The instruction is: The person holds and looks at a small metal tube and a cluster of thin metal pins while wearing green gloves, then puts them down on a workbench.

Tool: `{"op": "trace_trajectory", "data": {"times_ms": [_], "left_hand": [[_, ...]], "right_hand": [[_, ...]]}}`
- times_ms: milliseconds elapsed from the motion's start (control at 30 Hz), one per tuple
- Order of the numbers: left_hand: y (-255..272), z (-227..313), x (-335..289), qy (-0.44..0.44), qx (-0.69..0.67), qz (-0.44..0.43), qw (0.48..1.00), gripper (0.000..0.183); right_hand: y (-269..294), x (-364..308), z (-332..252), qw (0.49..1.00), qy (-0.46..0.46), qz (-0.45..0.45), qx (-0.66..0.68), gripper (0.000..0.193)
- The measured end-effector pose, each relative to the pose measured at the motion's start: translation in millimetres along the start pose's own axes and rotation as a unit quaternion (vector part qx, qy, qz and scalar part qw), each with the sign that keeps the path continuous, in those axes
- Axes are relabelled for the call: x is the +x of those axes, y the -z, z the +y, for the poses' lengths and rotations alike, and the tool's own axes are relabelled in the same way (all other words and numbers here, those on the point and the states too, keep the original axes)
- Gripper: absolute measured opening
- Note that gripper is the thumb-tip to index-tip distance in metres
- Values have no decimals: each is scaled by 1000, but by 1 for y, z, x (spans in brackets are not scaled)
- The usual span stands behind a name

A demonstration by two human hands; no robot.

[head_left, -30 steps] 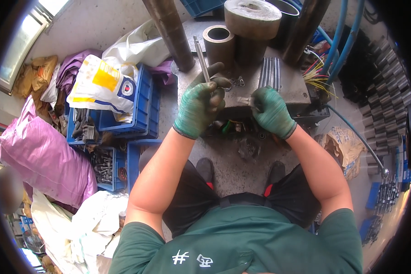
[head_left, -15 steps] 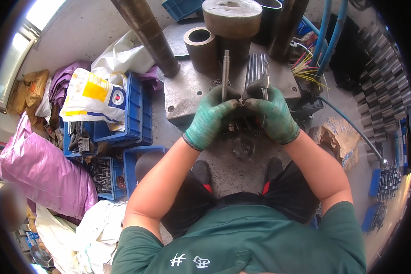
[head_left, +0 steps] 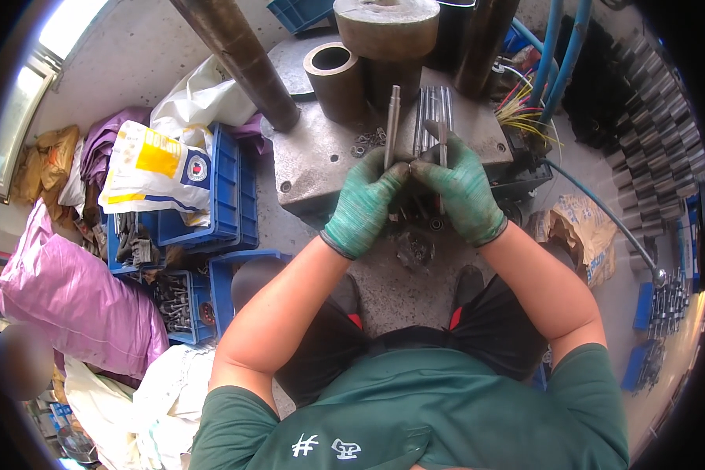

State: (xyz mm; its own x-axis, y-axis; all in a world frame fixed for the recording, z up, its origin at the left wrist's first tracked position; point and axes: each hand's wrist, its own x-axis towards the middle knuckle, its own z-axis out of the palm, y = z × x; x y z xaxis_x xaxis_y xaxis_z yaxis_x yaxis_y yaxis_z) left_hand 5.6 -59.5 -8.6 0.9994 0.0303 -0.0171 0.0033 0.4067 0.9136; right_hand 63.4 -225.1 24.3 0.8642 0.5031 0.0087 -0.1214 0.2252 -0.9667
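My left hand (head_left: 362,200), in a green glove with dark fingertips, is closed around a slim steel rod (head_left: 392,117) with a narrower stepped tip. The rod stands nearly upright. My right hand (head_left: 468,192), gloved alike, is closed on a thinner metal rod (head_left: 443,149); the fingers hide much of it. Both thumbs almost meet at the front edge of a heavy steel plate (head_left: 309,160). Something tiny may sit between the thumb tips, too small to make out. Just beyond my right hand, several bright steel rods (head_left: 434,106) lie side by side on the plate.
Small rings (head_left: 370,142) lie on the plate, before a thick tube (head_left: 332,82) and a round steel block (head_left: 387,27). Two dark columns flank them, the left column (head_left: 239,59) leaning. Blue crates (head_left: 239,184) and sacks stand left; a blue hose (head_left: 595,205) runs right.
The plate and tools have shifted slightly left in view. My right hand has drawn slightly away from the rods on the plate, which show more plainly. Both hands keep their rods.
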Motion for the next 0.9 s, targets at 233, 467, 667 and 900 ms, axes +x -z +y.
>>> {"op": "trace_trajectory", "data": {"times_ms": [233, 467, 667, 900], "left_hand": [[14, 10, 4, 19, 23, 72, 997, 23], [23, 25, 4, 50, -1, 137, 989, 26], [22, 26, 4, 50, -21, 176, 983, 16], [22, 27, 1, 44, -26, 155, 987, 13]], "right_hand": [[20, 0, -2, 997, -60, -46, -11, 70], [26, -2, -17, 777, 280, -46, -562, 69], [21, -2, -17, 730, 340, -50, -591, 65], [20, -2, -15, 728, 328, -53, -599, 64]]}}
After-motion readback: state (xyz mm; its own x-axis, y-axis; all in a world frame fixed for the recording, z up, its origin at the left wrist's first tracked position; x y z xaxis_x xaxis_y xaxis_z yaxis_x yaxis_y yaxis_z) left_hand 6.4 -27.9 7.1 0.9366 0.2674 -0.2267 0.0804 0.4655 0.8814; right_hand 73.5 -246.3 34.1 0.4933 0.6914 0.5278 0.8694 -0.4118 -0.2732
